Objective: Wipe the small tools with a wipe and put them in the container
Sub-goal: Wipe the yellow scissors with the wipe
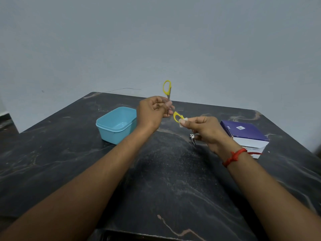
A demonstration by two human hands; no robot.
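1. A dark marble-patterned table [173,180] fills the near view. Two bare forearms reach forward over it, and the right wrist wears a red thread [233,156].
2. A metal nail clipper [192,138] lies on the table just under the right hand, well apart from the container.
3. The right hand [206,129] is raised above the table. Its thumb and forefinger pinch a small white wipe [183,121] against the lower yellow handle loop, and the other fingers are curled in.
4. The left hand [154,110], a little farther and higher, curls its fingers round the middle of the scissors [167,87]. The scissors are spread apart in the air, one yellow loop pointing up above the hand and the other towards the right hand. The blades are hidden inside the grip.
5. A light blue container [111,134] stands open-topped on the table, just left of the left hand.
6. A purple box [245,133] lies on the table to the right of the right hand.
7. A plain grey wall [156,40] rises behind the table.
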